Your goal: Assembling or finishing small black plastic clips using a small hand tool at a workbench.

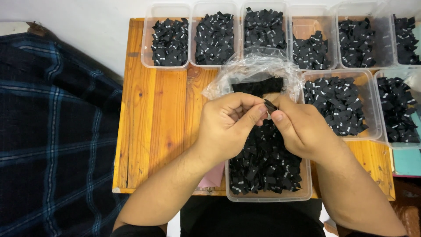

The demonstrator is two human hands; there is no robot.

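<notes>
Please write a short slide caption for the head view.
Both hands, left and right, pinch one black label above a label tub.

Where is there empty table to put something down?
The bare wood of the table is free left of the left hand, below the tub row and beside the plaid cloth. A small patch shows at the right corner. It is crowded where both hands, the right hand too, pinch a black label over the near tub.

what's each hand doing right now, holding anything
Left hand: fingers closed, pinching a small black label.
Right hand: fingers closed, pinching the same small black label.
</notes>
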